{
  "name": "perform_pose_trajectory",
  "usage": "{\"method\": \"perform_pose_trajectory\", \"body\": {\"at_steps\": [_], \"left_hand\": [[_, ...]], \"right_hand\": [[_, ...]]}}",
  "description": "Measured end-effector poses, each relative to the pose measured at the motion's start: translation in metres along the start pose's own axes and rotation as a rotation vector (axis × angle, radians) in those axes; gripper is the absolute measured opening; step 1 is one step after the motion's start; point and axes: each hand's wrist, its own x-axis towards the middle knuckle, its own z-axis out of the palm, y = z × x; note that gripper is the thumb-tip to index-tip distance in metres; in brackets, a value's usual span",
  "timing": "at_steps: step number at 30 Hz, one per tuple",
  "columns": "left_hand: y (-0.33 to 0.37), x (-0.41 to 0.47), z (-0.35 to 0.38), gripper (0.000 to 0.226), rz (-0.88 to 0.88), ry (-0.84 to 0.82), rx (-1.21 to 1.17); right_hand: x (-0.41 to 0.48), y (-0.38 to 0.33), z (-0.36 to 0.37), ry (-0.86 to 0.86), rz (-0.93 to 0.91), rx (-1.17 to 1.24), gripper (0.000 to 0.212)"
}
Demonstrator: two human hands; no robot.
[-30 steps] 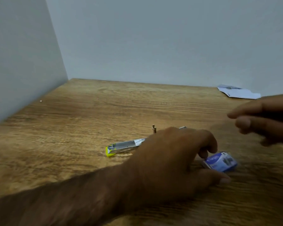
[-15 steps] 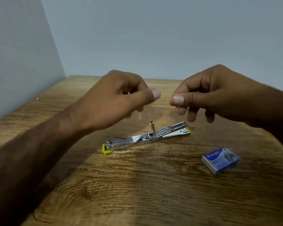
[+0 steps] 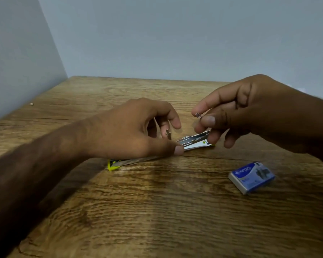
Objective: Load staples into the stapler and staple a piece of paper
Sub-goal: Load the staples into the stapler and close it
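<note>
2 bare hands work over a wooden desk (image 3: 157, 211) that sits in a corner between pale walls. The stapler (image 3: 194, 142) lies opened out flat near the middle of the desk. It runs slantwise, with its yellow-tipped end (image 3: 111, 167) toward the near left and its bright metal channel toward the far right. A small metal post (image 3: 167, 133) stands upright from its middle.

The left hand (image 3: 136, 131) reaches in from the near left edge and holds the stapler. Its thumb tip presses the near side of the channel and its fingers arch over to the far side. Whether those fingers touch the metal cannot be told, since the hand hides them.

The right hand (image 3: 250, 116) comes in from the right edge. Its thumb and forefinger pinch a short strip of staples (image 3: 198, 114), held in the air just above the right end of the stapler, apart from it. Its other 3 fingers hang loosely curled beside that end.

1 blue and white staple box (image 3: 252, 177) lies flat toward the near right of the desk, well apart from both hands. A tiny pale speck (image 3: 32, 104) rests close to the left edge, by the wall (image 3: 17, 62).
</note>
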Motion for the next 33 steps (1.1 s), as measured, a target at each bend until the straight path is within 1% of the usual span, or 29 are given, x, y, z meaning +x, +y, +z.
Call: {"method": "perform_pose_trajectory", "body": {"at_steps": [2, 5, 7, 9, 10, 16, 24, 33], "left_hand": [[0.000, 0.000, -0.001, 0.038, 0.002, -0.004, -0.004], [-0.002, 0.000, -0.002, 0.024, 0.018, 0.004, -0.012], [-0.002, 0.000, -0.002, 0.015, 0.030, -0.005, -0.001], [-0.002, 0.001, -0.001, 0.011, 0.044, -0.006, 0.007], [-0.002, 0.001, -0.001, 0.010, 0.049, -0.004, 0.009], [-0.002, 0.002, 0.002, 0.008, 0.082, 0.002, 0.009], [-0.001, 0.001, 0.004, 0.011, 0.102, -0.004, 0.021], [-0.001, 0.002, 0.006, 0.011, 0.127, -0.003, 0.028]], "right_hand": [[0.000, 0.002, 0.002, 0.004, -0.001, -0.053, 0.022], [-0.001, 0.000, 0.007, 0.047, -0.046, -0.167, 0.016], [-0.003, -0.002, 0.010, 0.083, -0.120, -0.314, 0.015], [-0.005, -0.003, 0.013, 0.086, -0.185, -0.465, 0.015], [-0.006, -0.004, 0.015, 0.075, -0.197, -0.501, 0.015], [-0.004, -0.005, 0.021, 0.032, -0.163, -0.567, 0.019], [-0.006, -0.010, 0.024, 0.010, -0.147, -0.639, 0.015], [-0.007, -0.015, 0.025, -0.030, -0.082, -0.648, 0.012]]}}
